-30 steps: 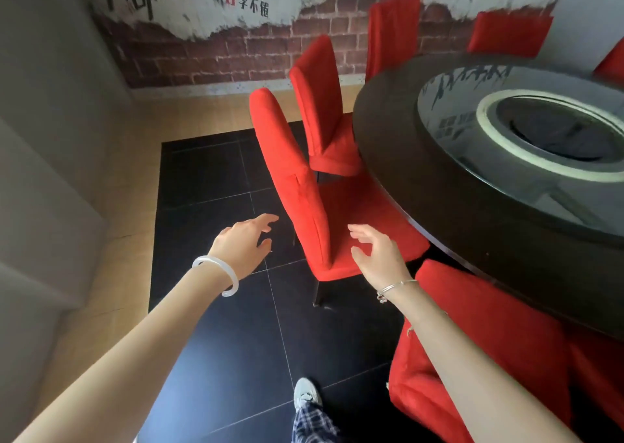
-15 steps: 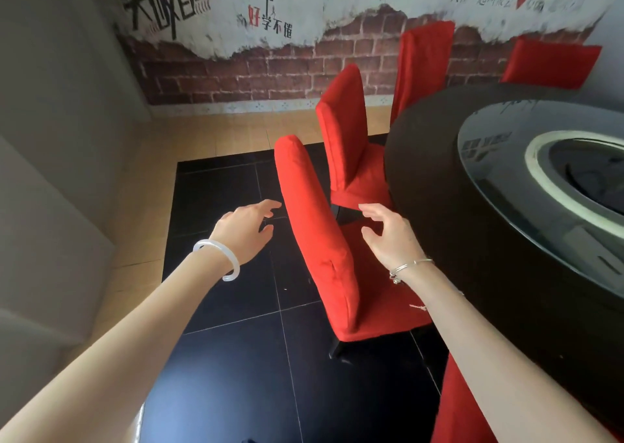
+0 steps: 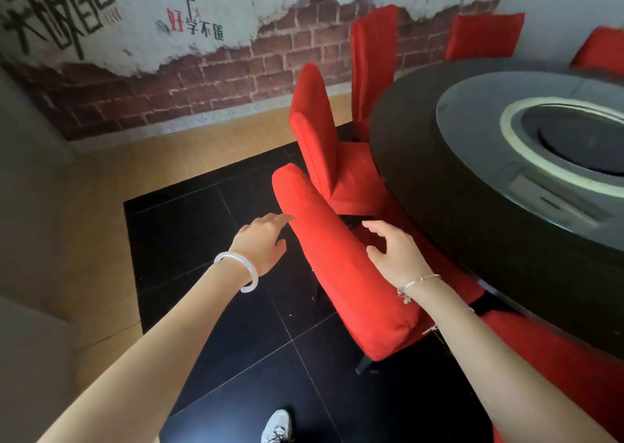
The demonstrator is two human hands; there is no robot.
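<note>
The fingers (image 3: 279,219) of the left hand (image 3: 261,245) are straight and loosely spread, holding nothing. The forefinger tip reaches the rear face of the backrest of the red chair (image 3: 341,273), though whether it touches or hangs just off the cloth cannot be told. The right hand (image 3: 396,255) is on the other side of that backrest. Its fingers (image 3: 376,227) are gently curved and parted over the seat side, its thumb is close against the backrest's edge, and nothing is gripped. So the backrest stands between the two spread hands. The red chair stands on the black tiles (image 3: 202,240) near their right edge, its seat pushed in under the rim of the round table (image 3: 439,186), which closes off the space right of the right hand. A second red chair (image 3: 315,132) stands just beyond the first, its seat almost against the top of the first one's backrest and likewise drawn up to the table's rim. More red chairs ring the far edge. A glass turntable (image 3: 479,105) lies on the tabletop. A white bangle (image 3: 238,270) circles the left wrist and a silver bracelet (image 3: 417,282) the right. Behind the tiles a tan floor strip runs to the brick-pattern wall (image 3: 202,81). A shoe (image 3: 277,427) shows at the tiles' near edge.
</note>
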